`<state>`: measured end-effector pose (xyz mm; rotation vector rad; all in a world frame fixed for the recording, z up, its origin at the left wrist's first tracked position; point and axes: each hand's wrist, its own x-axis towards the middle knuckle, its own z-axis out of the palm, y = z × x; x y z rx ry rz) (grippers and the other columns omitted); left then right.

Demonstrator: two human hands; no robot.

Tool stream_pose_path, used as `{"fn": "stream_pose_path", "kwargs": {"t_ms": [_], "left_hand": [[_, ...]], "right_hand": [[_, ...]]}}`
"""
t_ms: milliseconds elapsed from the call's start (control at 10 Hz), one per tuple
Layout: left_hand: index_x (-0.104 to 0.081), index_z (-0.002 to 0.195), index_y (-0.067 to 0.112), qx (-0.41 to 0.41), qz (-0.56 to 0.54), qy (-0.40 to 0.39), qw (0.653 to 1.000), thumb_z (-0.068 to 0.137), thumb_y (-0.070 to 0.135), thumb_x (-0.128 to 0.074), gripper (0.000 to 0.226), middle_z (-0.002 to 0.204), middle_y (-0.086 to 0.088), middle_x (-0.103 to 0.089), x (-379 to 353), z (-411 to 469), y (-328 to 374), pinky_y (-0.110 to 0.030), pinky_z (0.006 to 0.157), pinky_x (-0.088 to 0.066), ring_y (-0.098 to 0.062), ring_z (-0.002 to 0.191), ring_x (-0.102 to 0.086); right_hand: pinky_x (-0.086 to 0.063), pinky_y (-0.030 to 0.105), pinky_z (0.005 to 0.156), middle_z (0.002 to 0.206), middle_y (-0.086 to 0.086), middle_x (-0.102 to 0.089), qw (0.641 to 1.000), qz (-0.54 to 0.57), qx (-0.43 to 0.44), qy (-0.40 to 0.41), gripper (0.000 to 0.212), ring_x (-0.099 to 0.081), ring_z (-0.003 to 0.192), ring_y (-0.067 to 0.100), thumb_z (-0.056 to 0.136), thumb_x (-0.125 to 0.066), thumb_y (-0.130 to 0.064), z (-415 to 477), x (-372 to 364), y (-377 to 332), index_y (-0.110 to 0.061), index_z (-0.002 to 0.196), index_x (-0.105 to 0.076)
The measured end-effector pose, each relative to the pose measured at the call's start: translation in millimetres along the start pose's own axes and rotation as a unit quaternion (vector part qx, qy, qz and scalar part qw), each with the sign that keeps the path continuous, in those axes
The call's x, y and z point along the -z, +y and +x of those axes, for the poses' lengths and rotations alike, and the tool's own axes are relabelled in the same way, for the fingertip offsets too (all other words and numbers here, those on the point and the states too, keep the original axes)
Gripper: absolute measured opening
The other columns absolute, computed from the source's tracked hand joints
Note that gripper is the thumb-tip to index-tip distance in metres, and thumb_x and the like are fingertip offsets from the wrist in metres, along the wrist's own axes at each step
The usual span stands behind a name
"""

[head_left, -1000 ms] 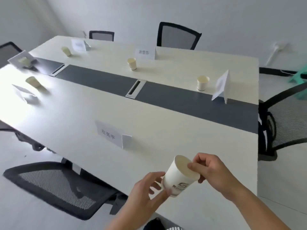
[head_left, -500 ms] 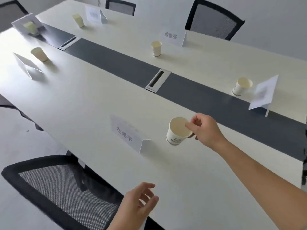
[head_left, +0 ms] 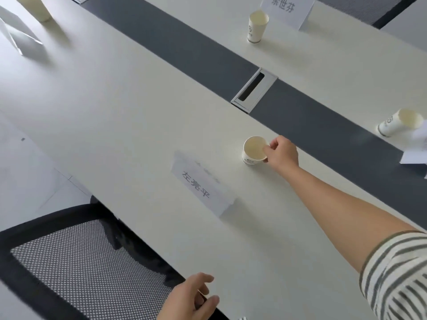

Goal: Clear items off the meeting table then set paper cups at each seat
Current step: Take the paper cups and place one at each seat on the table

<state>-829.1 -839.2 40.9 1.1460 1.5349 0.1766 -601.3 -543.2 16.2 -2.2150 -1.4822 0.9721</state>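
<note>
Right now the paper cup (head_left: 253, 151) is standing upright on the pale tabletop (head_left: 115, 116), and the right hand (head_left: 283, 154) is gripping it. The fingers (head_left: 268, 148) are curled in, pinching the rim and upper wall on the side nearest the hand. Just left of those fingers and nearer the person, a folded name card (head_left: 203, 187) is standing close to the cup without touching it. Beyond the fingers a dark strip (head_left: 184, 45) is running along the tabletop, with a metal cable port (head_left: 254, 90) set in it. Farther beyond, across the strip, a second cup (head_left: 257, 26) is standing before another name card (head_left: 287, 9). Well to the right of the fingers a third cup (head_left: 397, 123) is sitting beside a blurred white card (head_left: 416, 153), and far off to the upper left a fourth cup (head_left: 34, 6) is standing near a clear card stand (head_left: 18, 33). Well below the fingers, at the tabletop's near edge, the left hand (head_left: 191, 299) is hovering, loosely curled and holding nothing. Left of it a black mesh chair (head_left: 80, 269) is sitting against the tabletop
</note>
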Motion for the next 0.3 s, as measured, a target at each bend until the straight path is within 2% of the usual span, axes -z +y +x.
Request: {"fn": "stream_pose_path", "kwargs": {"t_ms": [100, 200, 300], "left_hand": [[-0.055, 0.098, 0.045, 0.003, -0.003, 0.001, 1.000, 0.067, 0.056, -0.060, 0.033, 0.088, 0.012, -0.064, 4.2, 3.7, -6.5, -0.013, 0.066, -0.052, -0.009, 0.073, -0.066], [-0.057, 0.102, 0.040, 0.000, -0.005, -0.002, 1.000, 0.072, 0.051, -0.062, 0.032, 0.089, 0.013, -0.063, 5.6, 8.6, -9.0, -0.011, 0.064, -0.049, -0.010, 0.074, -0.066], [-0.055, 0.102, 0.041, 0.002, -0.005, -0.010, 1.000, 0.075, 0.047, -0.064, 0.029, 0.090, 0.013, -0.063, 7.4, 10.4, -7.7, -0.009, 0.062, -0.046, -0.011, 0.075, -0.065]], "right_hand": [[-0.038, 0.028, 0.052, 0.064, -0.008, -0.049, 1.000, -0.012, -0.009, 0.009, 0.014, -0.073, 0.077, 0.030, 0.089, -0.054, -0.022, 2.7, -8.0, 0.9, -0.014, 0.081, -0.046], [-0.037, 0.027, 0.049, 0.065, -0.008, -0.050, 1.000, -0.013, -0.015, 0.006, 0.014, -0.073, 0.077, 0.030, 0.088, -0.055, -0.023, 6.3, -11.0, 0.9, -0.015, 0.081, -0.046], [-0.040, 0.029, 0.054, 0.079, 0.000, -0.062, 1.000, -0.015, -0.020, 0.005, 0.016, -0.071, 0.082, 0.031, 0.086, -0.056, -0.029, 9.9, -12.4, -2.7, -0.015, 0.086, -0.051]]}}
